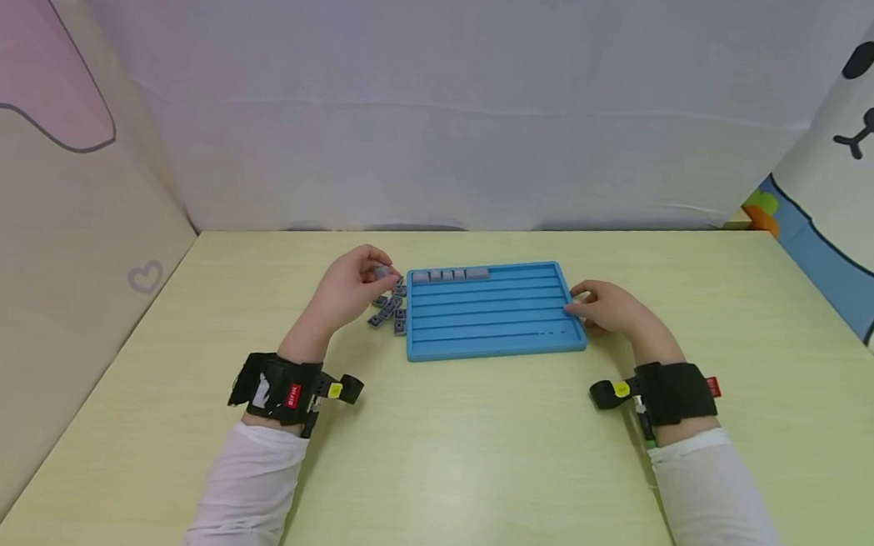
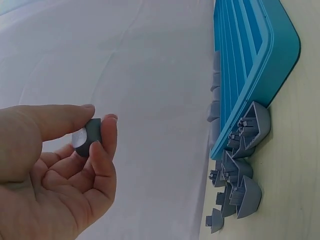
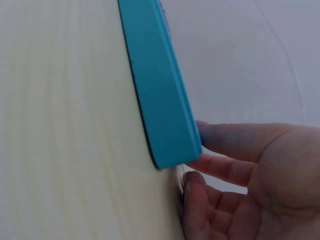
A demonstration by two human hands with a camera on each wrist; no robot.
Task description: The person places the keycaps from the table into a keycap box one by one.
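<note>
One grey keycap (image 2: 87,136) pinched in left hand (image 1: 349,288) beside blue tray (image 1: 493,343) on table (image 1: 471,459); right hand (image 1: 609,307), fingers fairly straight, steadying tray's right edge. Five or so, seemingly, already seated in top groove, loose pile (image 1: 390,310) waiting at tray's left. Mid-placement step; next calls for lining cap up with row's free end.

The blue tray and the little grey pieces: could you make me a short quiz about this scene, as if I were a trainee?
1. True or false: the left hand pinches a small grey piece between thumb and fingers.
2. Where do the loose grey pieces lie? A. on the table by the left edge of the blue tray; B. in the tray's nearest groove; C. under the right hand.
3. Fill in: the row of grey pieces already in the tray sits in its ____ groove, counted from the person.

Key
1. True.
2. A.
3. Farthest. The right hand only touches the tray's right edge and holds no piece.
</note>
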